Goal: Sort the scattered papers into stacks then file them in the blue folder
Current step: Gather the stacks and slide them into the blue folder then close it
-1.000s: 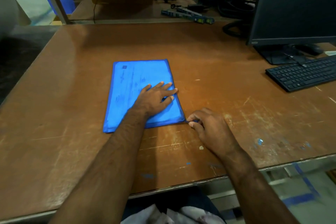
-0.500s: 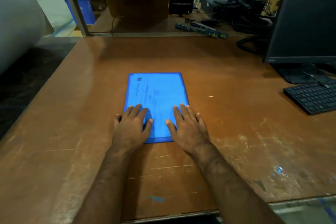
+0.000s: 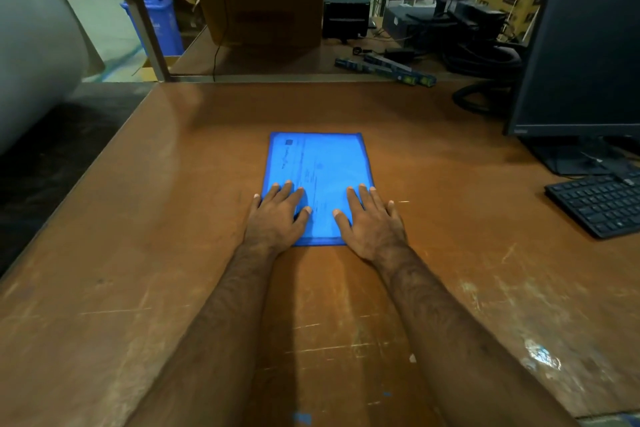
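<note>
Since a second ago: right hand (image 3: pixel 372 222) has left the folder's near right corner and come onto the cover; left hand (image 3: pixel 278 217) has shifted from mid-cover to the near left part. Little change over the last half second.

Blue folder (image 3: pixel 320 166) — flat on the brown bench (image 3: pixel 138 253), closed, printed paper showing faintly through its cover, long edges running away from the person.

Hands — both palm-down on the folder's near end, fingers straight and slightly spread, gripping nothing; thumbs point toward each other with bare cover between. Forearms extended, nearly parallel.

Right side: dark monitor (image 3: pixel 585 59), black keyboard (image 3: pixel 599 204).
</note>
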{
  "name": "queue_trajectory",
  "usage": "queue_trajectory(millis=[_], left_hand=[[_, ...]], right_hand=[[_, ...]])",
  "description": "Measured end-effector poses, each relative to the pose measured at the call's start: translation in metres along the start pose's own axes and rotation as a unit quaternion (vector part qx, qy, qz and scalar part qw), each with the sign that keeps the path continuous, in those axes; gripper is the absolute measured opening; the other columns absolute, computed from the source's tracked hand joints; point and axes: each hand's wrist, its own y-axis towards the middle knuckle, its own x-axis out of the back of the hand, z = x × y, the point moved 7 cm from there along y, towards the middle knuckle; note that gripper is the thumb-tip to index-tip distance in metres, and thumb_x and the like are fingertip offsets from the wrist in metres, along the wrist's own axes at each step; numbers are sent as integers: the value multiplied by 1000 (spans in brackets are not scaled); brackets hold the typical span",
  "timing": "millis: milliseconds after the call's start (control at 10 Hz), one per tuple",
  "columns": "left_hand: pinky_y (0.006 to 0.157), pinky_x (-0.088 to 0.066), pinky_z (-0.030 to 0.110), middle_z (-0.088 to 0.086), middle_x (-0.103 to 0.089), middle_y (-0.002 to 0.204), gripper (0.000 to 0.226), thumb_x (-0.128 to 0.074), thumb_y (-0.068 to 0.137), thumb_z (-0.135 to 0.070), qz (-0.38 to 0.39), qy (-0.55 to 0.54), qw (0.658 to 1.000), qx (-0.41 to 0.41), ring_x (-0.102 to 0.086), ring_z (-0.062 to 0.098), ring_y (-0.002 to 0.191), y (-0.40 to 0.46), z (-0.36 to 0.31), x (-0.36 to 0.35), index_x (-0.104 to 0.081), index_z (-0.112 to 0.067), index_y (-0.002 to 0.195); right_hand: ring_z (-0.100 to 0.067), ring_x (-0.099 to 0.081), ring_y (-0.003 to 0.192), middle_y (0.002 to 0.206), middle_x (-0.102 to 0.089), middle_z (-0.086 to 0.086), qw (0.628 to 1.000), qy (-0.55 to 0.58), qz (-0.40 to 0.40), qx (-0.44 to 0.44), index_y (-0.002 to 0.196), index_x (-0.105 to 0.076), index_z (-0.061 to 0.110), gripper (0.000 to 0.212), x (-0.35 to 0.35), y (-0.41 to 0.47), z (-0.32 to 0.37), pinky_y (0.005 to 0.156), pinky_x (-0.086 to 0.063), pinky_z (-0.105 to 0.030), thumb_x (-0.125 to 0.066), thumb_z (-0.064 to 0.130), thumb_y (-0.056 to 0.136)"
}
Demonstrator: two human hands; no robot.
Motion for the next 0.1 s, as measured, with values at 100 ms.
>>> queue_trajectory(millis=[100], left_hand=[[122, -17, 51, 5, -41, 160, 60, -38, 98, -49, -50, -14, 999, -14, -35, 21, 150, -4, -8, 16, -50, -19, 149]], right_hand=[[-20, -12, 156, 169, -20, -2, 1000, 2, -20, -6, 160, -26, 25, 67, 10, 0, 4, 122, -13, -58, -30, 59, 103]])
